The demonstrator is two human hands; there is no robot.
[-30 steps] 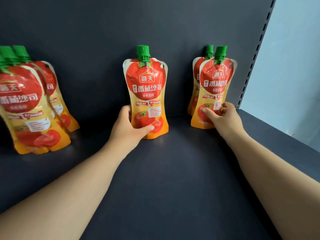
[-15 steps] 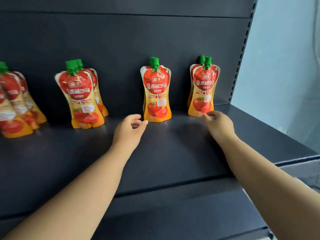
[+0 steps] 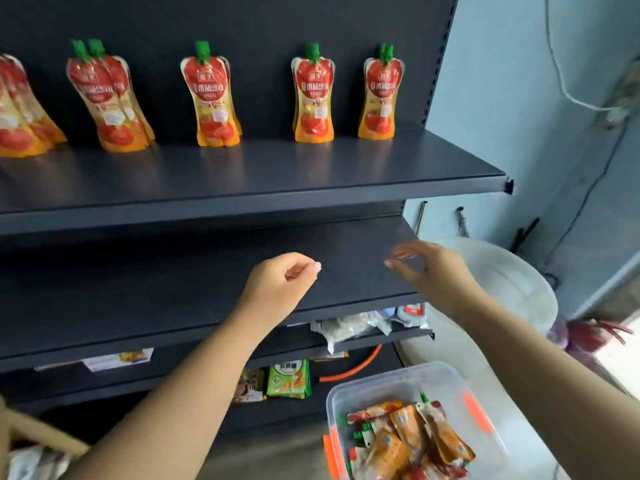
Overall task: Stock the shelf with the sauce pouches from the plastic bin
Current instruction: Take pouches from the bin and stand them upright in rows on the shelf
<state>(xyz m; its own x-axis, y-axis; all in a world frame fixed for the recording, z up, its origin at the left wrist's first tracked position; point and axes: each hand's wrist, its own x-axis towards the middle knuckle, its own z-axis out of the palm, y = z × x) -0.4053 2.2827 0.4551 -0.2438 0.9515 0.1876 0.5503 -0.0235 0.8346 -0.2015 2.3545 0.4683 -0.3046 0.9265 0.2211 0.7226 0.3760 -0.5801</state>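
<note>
Several red and orange sauce pouches with green caps stand in a row at the back of the dark upper shelf (image 3: 311,174); one pouch (image 3: 313,95) stands alone right of centre, and a pair (image 3: 380,93) stands at the far right. A clear plastic bin (image 3: 446,379) with orange latches sits low at the right and holds several more pouches (image 3: 405,441) lying flat. My left hand (image 3: 277,289) hovers in front of the second shelf, fingers loosely curled, holding nothing. My right hand (image 3: 433,271) is beside it, fingers apart and empty, above the bin.
The second shelf (image 3: 138,299) is bare where it shows. Lower shelves hold snack packets, one of them green (image 3: 289,379), and a crumpled clear wrapper (image 3: 349,327). A white round tub (image 3: 512,282) stands to the right of the shelving, against a pale blue wall.
Both hands have let go of the pouches on the upper shelf and pulled back and down. The view has dropped, bringing the lower shelves and the bin into sight.
</note>
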